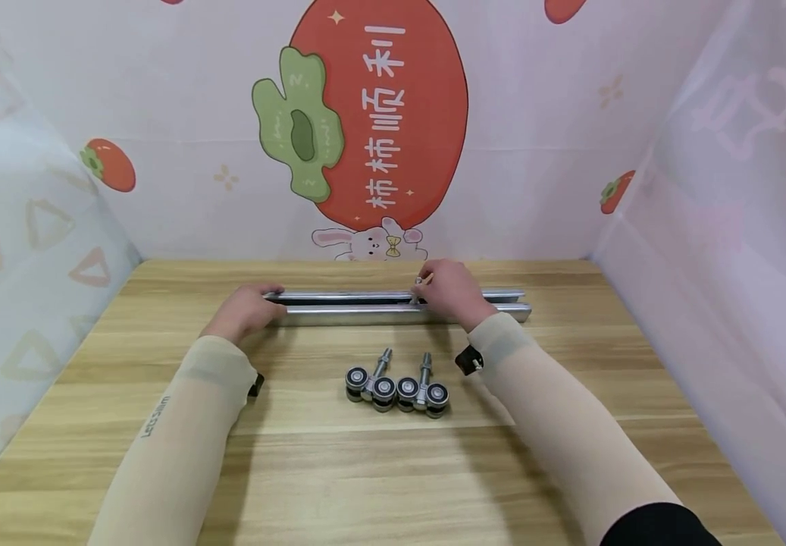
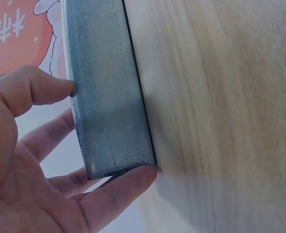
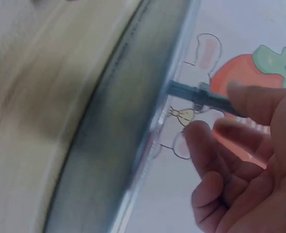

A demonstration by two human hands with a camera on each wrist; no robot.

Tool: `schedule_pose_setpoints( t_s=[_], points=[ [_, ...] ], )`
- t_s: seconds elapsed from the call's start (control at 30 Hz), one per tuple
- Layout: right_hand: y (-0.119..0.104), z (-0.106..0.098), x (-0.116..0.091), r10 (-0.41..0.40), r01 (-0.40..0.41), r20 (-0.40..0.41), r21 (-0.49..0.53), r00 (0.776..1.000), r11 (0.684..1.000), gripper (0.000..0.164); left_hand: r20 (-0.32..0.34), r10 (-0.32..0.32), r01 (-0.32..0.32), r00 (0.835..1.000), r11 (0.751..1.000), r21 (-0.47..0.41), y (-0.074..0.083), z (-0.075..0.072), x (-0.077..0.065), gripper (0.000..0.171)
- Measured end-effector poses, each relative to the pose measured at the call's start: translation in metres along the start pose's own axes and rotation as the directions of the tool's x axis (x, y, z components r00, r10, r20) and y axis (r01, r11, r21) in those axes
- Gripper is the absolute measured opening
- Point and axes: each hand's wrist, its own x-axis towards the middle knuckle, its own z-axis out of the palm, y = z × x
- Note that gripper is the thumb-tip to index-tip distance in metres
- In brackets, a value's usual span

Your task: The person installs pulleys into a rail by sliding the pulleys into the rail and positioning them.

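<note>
A long metal channel rail (image 1: 352, 316) lies across the far part of the table, its slot facing up. At its left end my left hand (image 1: 245, 312) grips the rail; in the left wrist view the thumb is at the rail's upper edge and a finger touches its end. Toward the right part of the rail, my right hand (image 1: 452, 290) pinches a threaded bolt (image 3: 186, 91) with a nut, which stands up out of the slot. Whatever the bolt joins inside the rail is hidden. Nearer me lie two roller trolleys (image 1: 370, 385) (image 1: 423, 394) with wheels and bolts.
The wooden table (image 1: 365, 485) reaches back to a printed cloth backdrop (image 1: 529, 189). Cloth walls stand on the left (image 1: 17, 265) and right (image 1: 727, 265) sides.
</note>
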Motion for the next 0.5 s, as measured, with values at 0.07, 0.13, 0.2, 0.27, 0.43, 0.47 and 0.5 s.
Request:
schedule_pose_setpoints(
  t_s=[0.07, 0.13, 0.2, 0.27, 0.43, 0.47, 0.5],
  points=[
    [0.000, -0.002, 0.000, -0.018, 0.018, -0.017, 0.009, 1.000, 1.000, 0.014, 0.001, 0.000, 0.000, 1.000, 1.000, -0.003, 0.000, -0.001, 0.000, 0.059],
    [0.000, 0.000, 0.001, -0.054, 0.055, -0.034, 0.006, 0.998, 0.998, 0.012, 0.003, -0.003, 0.003, 1.000, 1.000, -0.003, 0.000, -0.001, 0.001, 0.058],
    [-0.001, 0.004, 0.002, -0.092, 0.091, -0.051, -0.010, 0.994, 0.996, 0.011, 0.014, -0.009, 0.009, 1.000, 1.000, -0.004, 0.000, -0.001, 0.000, 0.058],
    [-0.003, 0.007, 0.003, -0.112, 0.110, -0.068, -0.024, 0.991, 0.994, 0.010, 0.021, -0.012, 0.012, 1.000, 1.000, -0.007, 0.000, -0.001, 0.000, 0.057],
    [-0.013, 0.010, 0.006, -0.126, 0.122, -0.067, -0.055, 0.990, 0.991, 0.009, 0.025, -0.016, 0.017, 1.000, 1.000, -0.014, -0.001, -0.001, 0.002, 0.058],
    [-0.016, 0.011, 0.007, -0.127, 0.123, -0.064, -0.060, 0.990, 0.991, 0.010, 0.025, -0.018, 0.019, 1.000, 1.000, -0.014, -0.001, -0.002, 0.002, 0.058],
    [-0.019, 0.011, 0.008, -0.127, 0.123, -0.059, -0.061, 0.990, 0.990, 0.010, 0.026, -0.019, 0.020, 0.999, 1.000, -0.013, -0.001, -0.003, 0.001, 0.058]
  ],
)
